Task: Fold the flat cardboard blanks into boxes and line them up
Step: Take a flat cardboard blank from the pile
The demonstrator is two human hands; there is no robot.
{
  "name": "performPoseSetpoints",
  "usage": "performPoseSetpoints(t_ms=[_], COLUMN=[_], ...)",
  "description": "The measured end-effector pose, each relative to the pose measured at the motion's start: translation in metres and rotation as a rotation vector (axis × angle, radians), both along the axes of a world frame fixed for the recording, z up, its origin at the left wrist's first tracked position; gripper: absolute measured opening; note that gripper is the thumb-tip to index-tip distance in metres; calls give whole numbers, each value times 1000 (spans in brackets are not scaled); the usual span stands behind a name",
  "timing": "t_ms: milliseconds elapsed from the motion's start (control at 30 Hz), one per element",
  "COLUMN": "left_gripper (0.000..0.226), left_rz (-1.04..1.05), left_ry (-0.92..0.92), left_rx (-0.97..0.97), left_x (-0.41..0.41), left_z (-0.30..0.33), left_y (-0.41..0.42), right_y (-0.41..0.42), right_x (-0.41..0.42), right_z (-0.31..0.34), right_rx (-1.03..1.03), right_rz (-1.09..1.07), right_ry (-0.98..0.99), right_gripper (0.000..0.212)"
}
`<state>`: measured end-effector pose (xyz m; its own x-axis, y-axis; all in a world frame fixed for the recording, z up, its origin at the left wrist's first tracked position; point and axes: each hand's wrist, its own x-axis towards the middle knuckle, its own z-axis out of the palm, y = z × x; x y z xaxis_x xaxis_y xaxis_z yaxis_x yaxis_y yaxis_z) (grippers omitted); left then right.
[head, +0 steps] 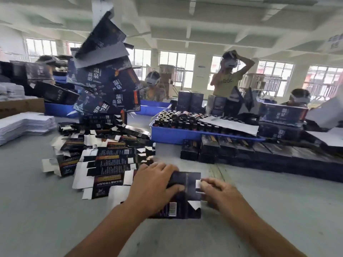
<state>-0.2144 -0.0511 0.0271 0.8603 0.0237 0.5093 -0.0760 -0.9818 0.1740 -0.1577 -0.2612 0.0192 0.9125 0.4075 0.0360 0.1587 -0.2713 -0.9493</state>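
Bright daylight floods through the far windows [177, 66]; wide-angle bending and soft blur at edges.

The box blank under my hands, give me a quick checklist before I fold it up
1. Blank lies on the table in front of you: ok.
2. Left hand grips the blank, fingers over its far edge, thumb on its face: ok.
3. Right hand pinches the white flap at the right edge: ok.
4. Blank apart from the loose pile of blanks to its left: cannot tell, your left hand hides the gap.
5. Bare table on the right for the folded box: ok.
6. Row of finished boxes in reach for lining up: cannot tell.
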Motion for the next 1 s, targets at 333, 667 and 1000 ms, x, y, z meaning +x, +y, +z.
performPoseSetpoints(t_ms=[333,667,1000], left_gripper=[112,133,112], left_rz=[-202,-213,-84], left_ry=[208,204,33], left_rx=[-43,59,164], left_x=[-9,-9,-11], left_z=[-10,-23,-17], left_y=[-30,-41,-38], right_y=[-28,-33,-37], right_x=[-13,-9,-9], right_z=[-1,-1,4], right_rx=[331,333,385], right_rz=[-30,-89,-160], right_ry=[144,169,181], right_gripper=[14,15,14])
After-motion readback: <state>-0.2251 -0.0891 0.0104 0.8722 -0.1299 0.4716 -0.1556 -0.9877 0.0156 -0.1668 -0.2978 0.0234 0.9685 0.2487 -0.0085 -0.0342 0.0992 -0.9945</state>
